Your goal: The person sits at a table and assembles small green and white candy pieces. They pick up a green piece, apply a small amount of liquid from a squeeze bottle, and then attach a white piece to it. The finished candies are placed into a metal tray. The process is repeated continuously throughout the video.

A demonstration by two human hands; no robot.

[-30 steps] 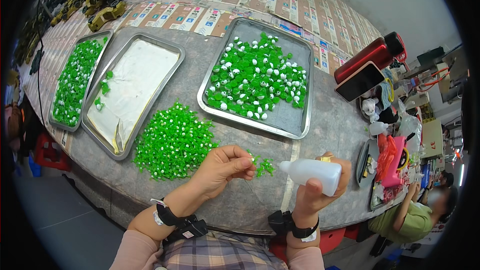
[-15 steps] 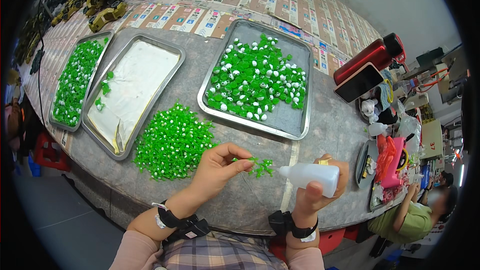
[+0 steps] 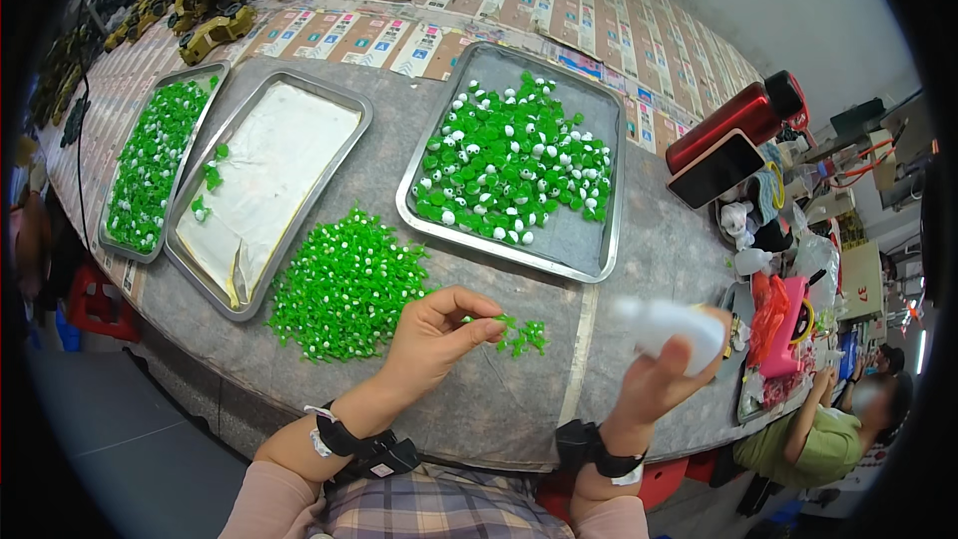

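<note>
My left hand (image 3: pixel 434 337) is closed in a pinch on a small green plastic piece, mostly hidden by the fingertips. Several similar green pieces (image 3: pixel 527 337) lie on the table just right of those fingers. A white squeeze bottle (image 3: pixel 684 331), blurred by motion, is gripped by my right hand (image 3: pixel 654 384), its nozzle pointing left and held away from the pieces. To the left of my left hand is a heap of small green pieces with white spots (image 3: pixel 349 284). Beyond my hands, a large metal tray (image 3: pixel 589 250) holds green parts with white eye-like balls.
At left stand a metal tray (image 3: pixel 344 155) lined with a white sheet, bearing a few green parts, and a full narrow tray (image 3: pixel 135 253). A red bottle (image 3: pixel 723 125) and a phone (image 3: pixel 717 168) stand at right, near a pink container (image 3: pixel 788 324). Another person (image 3: pixel 823 439) sits at lower right.
My right hand has moved the squeeze bottle right, away from the small green pieces. My left hand keeps its pinch in nearly the same place.
</note>
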